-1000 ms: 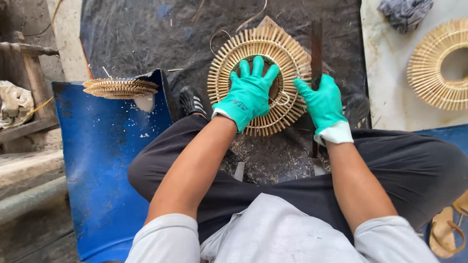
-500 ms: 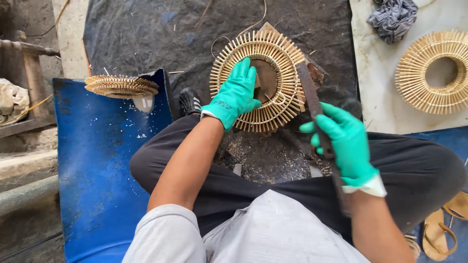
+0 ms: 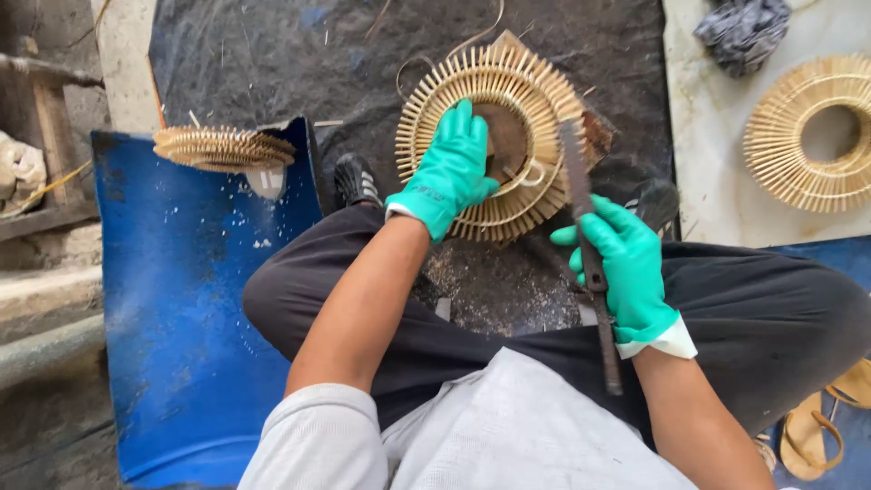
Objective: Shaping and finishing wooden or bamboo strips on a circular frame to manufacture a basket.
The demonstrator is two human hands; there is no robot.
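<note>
A round ring of bamboo slats [image 3: 535, 95] lies on a wooden block over a dark mat. My left hand [image 3: 449, 172], in a green glove, presses flat on the ring's near left side. My right hand [image 3: 621, 268], also gloved in green, grips a long dark metal blade [image 3: 573, 172] by its middle. The blade's tip lies over the ring's right side, and its other end runs back over my right thigh. I sit cross-legged in dark trousers.
A second bamboo ring [image 3: 807, 136] lies on the pale floor at the right, near a dark rag [image 3: 744, 32]. A blue plastic drum piece [image 3: 181, 299] stands at the left with another bamboo ring [image 3: 222, 147] on its top edge. Sandals [image 3: 817, 431] sit at the lower right.
My right hand left the ring, took up the long blade and drew back toward my thigh. My left hand stays pressed on the ring.
</note>
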